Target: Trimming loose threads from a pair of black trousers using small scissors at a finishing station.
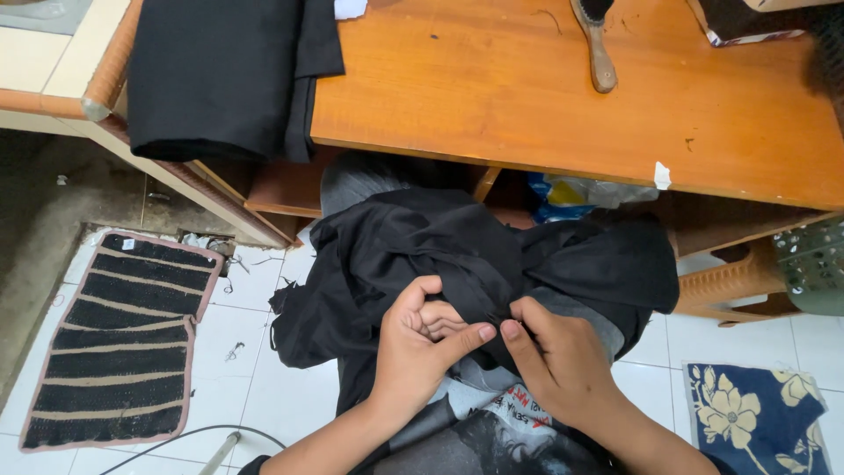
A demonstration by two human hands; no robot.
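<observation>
A crumpled black garment (pixel 413 255) lies bunched on my lap, below the edge of a wooden table (pixel 545 105). My left hand (pixel 422 343) and my right hand (pixel 554 356) meet at its middle. Both pinch a fold of the black cloth between thumb and fingers, thumbs almost touching. A grey printed shirt (pixel 492 409) shows under my hands.
Folded black cloth (pixel 220 75) lies on the table's left end. A wooden brush (pixel 598 48) rests at the table's far side. A striped black mat (pixel 123 339) lies on the tiled floor at left, a blue flowered mat (pixel 756 422) at right. A cable (pixel 193 435) runs along the floor.
</observation>
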